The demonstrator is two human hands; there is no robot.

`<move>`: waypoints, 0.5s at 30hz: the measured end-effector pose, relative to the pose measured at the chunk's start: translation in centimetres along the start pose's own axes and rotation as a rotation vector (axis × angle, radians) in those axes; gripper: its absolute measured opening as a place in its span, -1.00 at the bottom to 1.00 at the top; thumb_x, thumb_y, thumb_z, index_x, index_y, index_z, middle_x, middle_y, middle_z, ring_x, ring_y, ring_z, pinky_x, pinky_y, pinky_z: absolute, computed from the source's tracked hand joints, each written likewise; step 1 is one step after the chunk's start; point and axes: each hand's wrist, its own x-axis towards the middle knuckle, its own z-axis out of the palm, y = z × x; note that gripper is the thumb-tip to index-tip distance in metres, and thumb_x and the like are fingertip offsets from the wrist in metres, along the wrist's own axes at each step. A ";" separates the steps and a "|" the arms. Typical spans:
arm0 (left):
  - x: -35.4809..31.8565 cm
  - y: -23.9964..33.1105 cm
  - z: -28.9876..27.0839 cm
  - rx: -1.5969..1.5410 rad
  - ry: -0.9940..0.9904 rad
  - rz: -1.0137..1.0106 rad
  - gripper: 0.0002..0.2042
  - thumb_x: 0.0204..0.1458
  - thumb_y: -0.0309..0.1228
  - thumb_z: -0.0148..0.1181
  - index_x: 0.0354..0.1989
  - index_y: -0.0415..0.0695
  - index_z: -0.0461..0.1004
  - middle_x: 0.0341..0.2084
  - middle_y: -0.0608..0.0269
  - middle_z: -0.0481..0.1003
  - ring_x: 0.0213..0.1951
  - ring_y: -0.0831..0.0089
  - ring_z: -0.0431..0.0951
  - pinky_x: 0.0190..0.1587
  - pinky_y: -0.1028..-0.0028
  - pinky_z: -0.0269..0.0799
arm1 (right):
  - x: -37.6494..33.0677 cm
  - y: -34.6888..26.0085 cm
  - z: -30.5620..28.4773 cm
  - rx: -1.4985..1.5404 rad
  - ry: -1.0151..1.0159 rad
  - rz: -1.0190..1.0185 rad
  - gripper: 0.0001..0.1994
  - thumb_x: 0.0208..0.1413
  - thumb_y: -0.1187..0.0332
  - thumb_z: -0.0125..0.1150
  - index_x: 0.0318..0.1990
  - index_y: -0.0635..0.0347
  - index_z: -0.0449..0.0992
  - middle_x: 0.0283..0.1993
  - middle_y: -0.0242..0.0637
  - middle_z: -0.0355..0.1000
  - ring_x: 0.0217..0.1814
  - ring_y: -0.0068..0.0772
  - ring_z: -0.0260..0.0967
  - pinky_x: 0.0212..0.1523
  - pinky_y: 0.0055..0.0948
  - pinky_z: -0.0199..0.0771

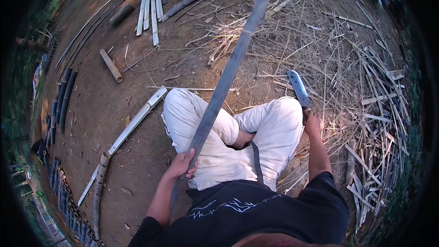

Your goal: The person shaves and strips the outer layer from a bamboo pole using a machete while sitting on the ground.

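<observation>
A long dark bamboo strip (228,75) slants across my lap, from my left hip up toward the far middle of the ground. My left hand (182,164) is wrapped round its near end, thumb on top. Beside my right knee, my right hand (313,124) grips the handle of a machete (298,88). Its broad steel blade points away from me, beside the scattered shavings. The strip and the blade are apart. I sit cross-legged in light trousers (219,155), and a dark strap lies across my right thigh.
Bamboo shavings (334,64) cover the ground ahead and right, with split scraps (379,142) heaped at the far right. Pale split strips (150,7) lie at the far left. A split length (132,128), a short bamboo piece (111,65) and dark poles (68,93) lie left.
</observation>
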 end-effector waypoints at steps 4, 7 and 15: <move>0.3 -0.5 0.3 0.026 0.051 0.039 -0.31 0.27 0.26 -0.14 -0.47 -0.23 0.44 -0.80 0.37 0.27 -0.77 0.62 0.22 -0.68 0.52 0.18 | 2.1 0.6 3.2 -0.023 0.113 0.167 -0.49 0.05 0.41 0.29 0.17 0.27 0.29 0.11 0.07 0.35 0.21 0.09 0.33 0.20 -0.11 0.37; 0.1 -1.1 0.8 0.114 0.163 0.022 -0.32 0.28 0.23 -0.10 -0.42 -0.28 0.48 -0.78 0.24 0.35 -0.73 0.38 0.38 -0.60 0.36 0.31 | 3.7 1.2 3.6 -0.042 0.029 0.229 -0.42 0.00 0.34 0.32 0.18 0.27 0.27 0.13 0.03 0.37 0.28 0.10 0.29 0.25 -0.08 0.33; -1.1 0.7 6.4 0.898 0.919 0.457 -0.52 0.24 0.02 0.08 -0.21 -0.28 0.34 -0.37 -0.26 0.51 -0.27 -0.20 0.55 -0.17 -0.03 0.41 | 2.6 -1.3 0.8 0.291 -0.036 0.276 -0.16 -0.10 0.00 0.42 0.23 0.39 0.21 0.09 0.32 0.44 0.20 0.33 0.37 0.21 0.03 0.36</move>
